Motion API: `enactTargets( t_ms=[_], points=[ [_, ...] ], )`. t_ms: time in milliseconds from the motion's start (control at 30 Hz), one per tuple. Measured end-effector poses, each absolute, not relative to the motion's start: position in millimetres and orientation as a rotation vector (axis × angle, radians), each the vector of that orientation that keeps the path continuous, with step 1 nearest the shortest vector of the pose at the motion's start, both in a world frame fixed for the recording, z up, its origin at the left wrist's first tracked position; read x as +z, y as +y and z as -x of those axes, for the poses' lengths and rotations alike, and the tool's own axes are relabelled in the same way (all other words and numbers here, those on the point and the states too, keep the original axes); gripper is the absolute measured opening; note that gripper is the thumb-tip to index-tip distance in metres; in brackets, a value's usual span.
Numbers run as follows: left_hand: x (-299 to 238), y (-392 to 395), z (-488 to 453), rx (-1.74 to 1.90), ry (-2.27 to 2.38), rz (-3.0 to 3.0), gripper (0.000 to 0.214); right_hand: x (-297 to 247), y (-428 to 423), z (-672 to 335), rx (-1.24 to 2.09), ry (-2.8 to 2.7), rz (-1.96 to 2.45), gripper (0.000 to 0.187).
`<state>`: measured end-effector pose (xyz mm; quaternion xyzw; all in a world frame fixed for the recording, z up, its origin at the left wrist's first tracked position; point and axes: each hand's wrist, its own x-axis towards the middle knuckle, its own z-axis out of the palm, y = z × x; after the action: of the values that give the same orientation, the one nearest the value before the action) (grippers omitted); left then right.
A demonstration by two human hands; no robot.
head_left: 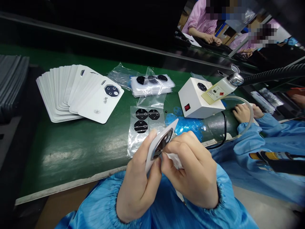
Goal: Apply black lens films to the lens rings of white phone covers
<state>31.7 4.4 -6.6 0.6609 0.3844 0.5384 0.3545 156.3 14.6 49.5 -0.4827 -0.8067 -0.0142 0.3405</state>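
Gripping white card between left hand fingers and thumb, just above desk near edge; long axis tilted, upper end pointing up-right toward far side. Dark lens recess faced toward right hand, closed in pinch on white wipe held at recess. Fanned white cards, clear film sheet of black discs, clear bag of stacked disc sheets placed beyond.

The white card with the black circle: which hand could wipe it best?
Probably the right hand: it pinches a white cloth against the white card. The left hand is holding the card up, so it looks busy.
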Motion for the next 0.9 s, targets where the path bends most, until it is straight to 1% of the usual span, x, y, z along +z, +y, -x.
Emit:
enactTargets(
  t_ms=[200,267,367,400,433,500,567,667,767,900],
  points=[
    [-4.3,-0.3,-31.3,1.364,0.985,-1.626,0.079,49.2,13.6,-156.0,-0.074,-2.039,1.232,0.013],
    [2.4,-4.1,-29.7,1.317,0.991,-1.417,0.073,52.9,12.0,-158.5,-0.024,-1.984,1.174,0.015],
    [14.2,-6.9,-25.5,1.112,0.906,-0.929,0.057,62.5,7.6,-166.2,0.084,-1.983,1.105,0.018],
    [17.6,-6.5,-24.2,1.045,0.844,-0.787,0.055,65.9,6.0,-169.1,0.108,-2.01,1.088,0.019],
    [20.6,-5.7,-23.0,0.996,0.787,-0.669,0.056,68.9,4.7,-171.7,0.119,-2.035,1.071,0.021],
    [25.1,-3.4,-21.8,0.964,0.716,-0.508,0.065,73.0,3.1,-175.2,0.115,-2.068,1.058,0.022],
    [28.1,-1.4,-21.9,0.968,0.682,-0.434,0.076,74.4,3.1,-176.1,0.113,-2.061,1.064,0.022],
    [30.0,-0.1,-23.0,0.955,0.661,-0.394,0.083,73.4,5.0,-175.4,0.12,-2.054,1.063,0.022],
    [28.0,-0.1,-24.1,0.968,0.656,-0.403,0.081,72.2,6.9,-175.5,0.144,-2.057,1.043,0.022],
    [21.4,-0.7,-25.3,1.023,0.581,-0.511,0.069,72.9,7.9,-177.0,0.15,-2.058,1.052,0.022]
  ],
)
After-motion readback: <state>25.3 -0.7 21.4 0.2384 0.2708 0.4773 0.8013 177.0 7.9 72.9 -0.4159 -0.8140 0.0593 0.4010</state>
